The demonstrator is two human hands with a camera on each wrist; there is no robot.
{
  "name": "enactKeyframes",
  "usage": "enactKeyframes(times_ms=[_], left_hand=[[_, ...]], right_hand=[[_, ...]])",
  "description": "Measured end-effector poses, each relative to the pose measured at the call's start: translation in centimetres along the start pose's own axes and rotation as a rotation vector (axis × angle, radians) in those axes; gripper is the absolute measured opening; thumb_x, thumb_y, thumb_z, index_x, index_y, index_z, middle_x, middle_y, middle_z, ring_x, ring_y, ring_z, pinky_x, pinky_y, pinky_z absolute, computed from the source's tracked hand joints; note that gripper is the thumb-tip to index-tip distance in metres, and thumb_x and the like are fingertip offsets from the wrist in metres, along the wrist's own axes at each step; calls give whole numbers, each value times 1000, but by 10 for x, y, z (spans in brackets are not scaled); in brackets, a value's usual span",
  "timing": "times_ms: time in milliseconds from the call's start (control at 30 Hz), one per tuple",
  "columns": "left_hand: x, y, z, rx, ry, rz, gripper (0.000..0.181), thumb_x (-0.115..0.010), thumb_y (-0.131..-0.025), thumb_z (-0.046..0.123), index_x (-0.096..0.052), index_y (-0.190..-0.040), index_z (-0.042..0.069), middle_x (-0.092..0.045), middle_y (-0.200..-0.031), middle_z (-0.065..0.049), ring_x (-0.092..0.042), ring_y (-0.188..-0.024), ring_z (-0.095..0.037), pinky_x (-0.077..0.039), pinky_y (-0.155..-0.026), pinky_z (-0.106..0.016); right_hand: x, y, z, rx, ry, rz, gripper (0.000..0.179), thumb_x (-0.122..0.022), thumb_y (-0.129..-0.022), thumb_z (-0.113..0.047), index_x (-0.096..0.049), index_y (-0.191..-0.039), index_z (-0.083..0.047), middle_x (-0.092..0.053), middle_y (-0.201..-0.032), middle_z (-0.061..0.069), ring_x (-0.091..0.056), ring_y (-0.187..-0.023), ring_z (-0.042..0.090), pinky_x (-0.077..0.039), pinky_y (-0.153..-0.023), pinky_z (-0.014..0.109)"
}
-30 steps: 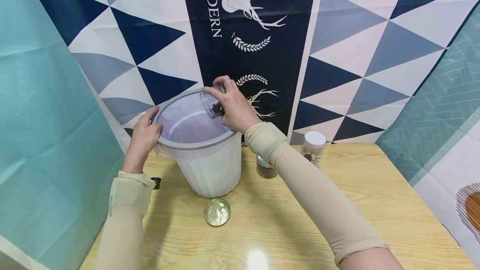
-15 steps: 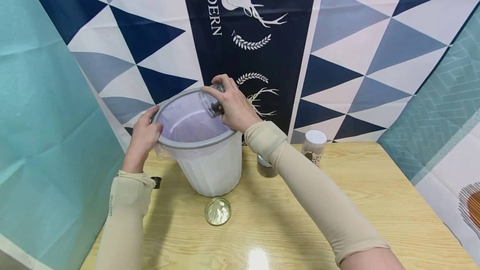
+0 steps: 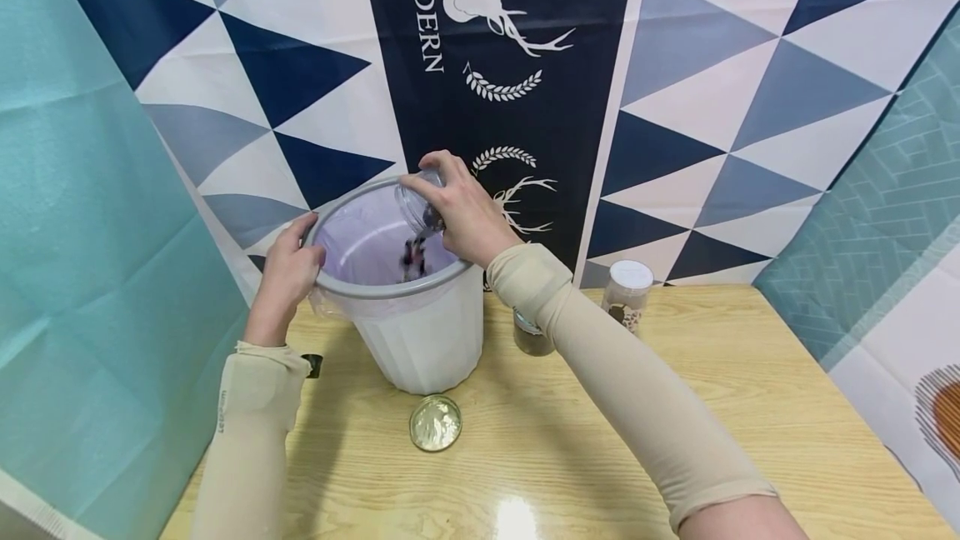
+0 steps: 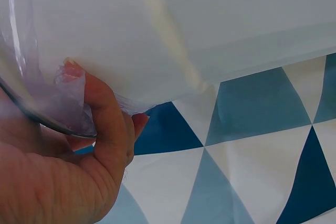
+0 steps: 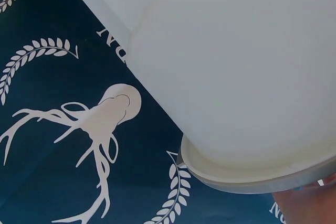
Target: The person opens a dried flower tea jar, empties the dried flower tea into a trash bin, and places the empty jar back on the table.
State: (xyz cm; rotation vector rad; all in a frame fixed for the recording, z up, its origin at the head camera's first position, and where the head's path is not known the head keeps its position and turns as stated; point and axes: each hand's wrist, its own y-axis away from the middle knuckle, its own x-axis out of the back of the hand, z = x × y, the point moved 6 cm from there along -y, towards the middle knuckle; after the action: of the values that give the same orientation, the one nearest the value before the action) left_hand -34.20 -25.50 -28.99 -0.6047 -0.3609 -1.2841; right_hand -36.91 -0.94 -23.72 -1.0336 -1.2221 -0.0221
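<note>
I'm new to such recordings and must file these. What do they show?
No robot here, just a person's two bare hands. The head camera looks forward and down: the left hand grips the rim of a white bin with a lilac liner; the right hand holds a tilted clear jar, with dark bits dropping below it. On the table are two more containers and a round, shiny disc. The wrist cameras mostly show the bin's side and patterned backdrop.

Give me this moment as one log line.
left hand: grips bin by rim | right hand: holds jar tilted over bin | dark bits: dropping into bin | lid: on table
</note>
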Motion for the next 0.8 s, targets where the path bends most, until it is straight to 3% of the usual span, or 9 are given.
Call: enactKeyframes(times_ms=[500, 800], left_hand=[[1, 0, -1, 3, -5, -3, 77, -47, -85, 3, -36, -161, 7, -31, -167, -22, -33, -150, -41, -29, -122, -56], [0, 1, -1, 5, 0, -8, 76, -47, -86, 3, -35, -162, 8, -31, -167, -21, -33, -149, -41, -29, -122, -57]], right_hand=[[0, -1, -3, 22, 13, 19, 90, -64, -62, 22, -62, -142, -19, -43, -146, 14, -45, -134, 33, -49, -106, 41], [1, -1, -8, 67, 63, 0, 91, -63, -64, 25, -61, -142, -21, -43, -148, 13, -40, -143, 32, -57, -88, 41]])
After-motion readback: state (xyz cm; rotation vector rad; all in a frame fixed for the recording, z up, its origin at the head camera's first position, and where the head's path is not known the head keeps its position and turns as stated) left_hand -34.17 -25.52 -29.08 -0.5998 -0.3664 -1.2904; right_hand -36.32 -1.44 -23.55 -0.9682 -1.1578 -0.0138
